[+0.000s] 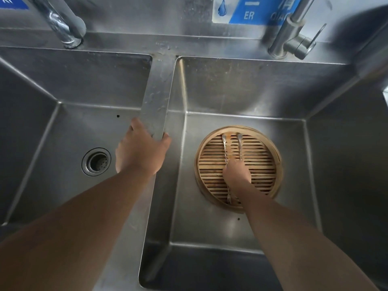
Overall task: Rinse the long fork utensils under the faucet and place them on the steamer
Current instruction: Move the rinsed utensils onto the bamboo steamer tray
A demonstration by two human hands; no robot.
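My right hand [237, 175] is down on the two long forks [225, 148] lying across the bamboo steamer [270, 164] in the right basin [273, 93]; whether its grip is closed, I cannot tell. Left hand [140, 152] clasps the divider [157, 97]. Forks: thin, stiff, likely slippery wet; take mid-shaft. Steel sink, both faucets dry.

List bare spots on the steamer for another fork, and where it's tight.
Free: the slats right of the two forks, out to the steamer rim, and a narrower strip on their left. Crowded: the middle, where the right hand lies over the forks. The left hand grips the divider.
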